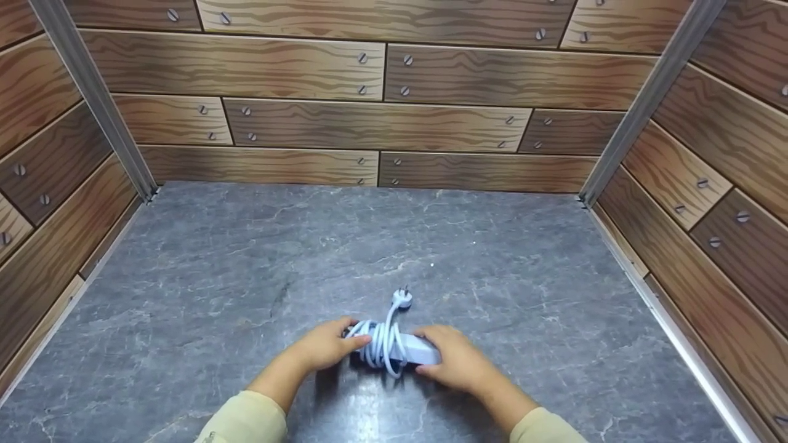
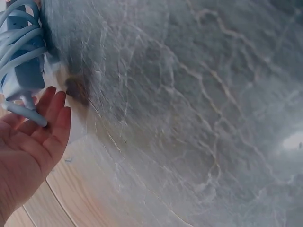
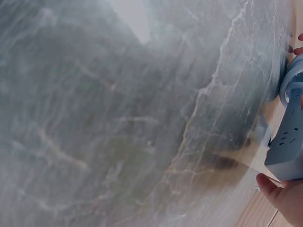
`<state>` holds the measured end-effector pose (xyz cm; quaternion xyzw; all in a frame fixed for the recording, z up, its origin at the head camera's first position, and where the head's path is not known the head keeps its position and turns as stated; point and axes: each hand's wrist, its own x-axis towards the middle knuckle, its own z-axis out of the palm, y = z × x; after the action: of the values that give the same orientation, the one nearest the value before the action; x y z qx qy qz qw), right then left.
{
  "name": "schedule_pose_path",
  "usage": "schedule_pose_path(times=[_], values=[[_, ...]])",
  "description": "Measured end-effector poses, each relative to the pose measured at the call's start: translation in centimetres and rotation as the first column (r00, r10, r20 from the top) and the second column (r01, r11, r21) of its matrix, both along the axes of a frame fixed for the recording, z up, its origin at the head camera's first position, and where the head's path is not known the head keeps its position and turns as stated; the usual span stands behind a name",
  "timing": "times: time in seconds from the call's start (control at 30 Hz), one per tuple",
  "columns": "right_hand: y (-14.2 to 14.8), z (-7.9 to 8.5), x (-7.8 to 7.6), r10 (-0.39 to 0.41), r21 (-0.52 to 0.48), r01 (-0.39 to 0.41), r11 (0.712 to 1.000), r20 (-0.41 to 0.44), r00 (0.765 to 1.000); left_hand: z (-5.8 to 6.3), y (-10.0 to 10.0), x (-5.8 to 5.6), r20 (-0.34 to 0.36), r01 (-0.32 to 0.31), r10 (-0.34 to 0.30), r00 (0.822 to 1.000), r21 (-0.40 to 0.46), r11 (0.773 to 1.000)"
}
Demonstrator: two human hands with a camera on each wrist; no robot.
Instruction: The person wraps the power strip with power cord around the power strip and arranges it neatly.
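A pale blue-white power strip (image 1: 422, 351) is held between both hands near the front of the grey surface. Its cord (image 1: 383, 343) is wound several times about the strip's left part. The plug (image 1: 402, 299) sticks out beyond the coils, pins pointing away. My left hand (image 1: 322, 348) holds the left end, thumb over the cord and fingers behind. In the left wrist view, the fingers (image 2: 59, 120) curve beneath the end where the cord comes out. At the other end, my right hand (image 1: 460, 362) grips the strip between thumb and fingers. The right wrist view shows the strip's socket slots (image 3: 289, 136).
A grey marble-patterned surface (image 1: 345, 246) lies under the hands. Wood-plank-patterned walls (image 1: 295, 67) stand at the back and both sides, with metal corner posts (image 1: 101, 98) and a metal strip (image 1: 689, 363) along the right edge.
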<state>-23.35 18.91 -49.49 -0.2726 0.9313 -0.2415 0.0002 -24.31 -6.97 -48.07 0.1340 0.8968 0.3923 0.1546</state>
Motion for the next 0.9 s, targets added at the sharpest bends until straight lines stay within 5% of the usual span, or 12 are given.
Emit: schedule_pose_path(times=[0.37,0.6,0.73,0.83,0.9], values=[[0.3,0.8,-0.2,-0.007,0.07,0.012,0.997,-0.063,0.998,0.4,0.1,-0.3,-0.076,0.047,-0.048,0.996,-0.013,0.999],[1.3,2.9,-1.1,0.059,0.102,-0.057,0.993,-0.012,0.998,1.6,-0.5,-0.9,-0.04,-0.016,0.014,0.999,-0.068,0.998],[2.3,6.1,-2.3,0.048,0.1,-0.059,0.993,0.103,0.994,3.9,-1.9,-2.0,-0.115,-0.072,0.053,0.992,-0.169,0.983],[3.2,9.1,-3.7,-0.029,0.1,0.019,0.995,0.106,0.994,6.7,-3.5,-3.2,-0.225,-0.146,0.078,0.971,-0.304,0.941],[3.8,11.1,-4.9,-0.111,0.118,0.107,0.987,0.032,0.993,8.9,-4.8,-3.9,-0.302,-0.222,0.11,0.947,-0.369,0.903]])
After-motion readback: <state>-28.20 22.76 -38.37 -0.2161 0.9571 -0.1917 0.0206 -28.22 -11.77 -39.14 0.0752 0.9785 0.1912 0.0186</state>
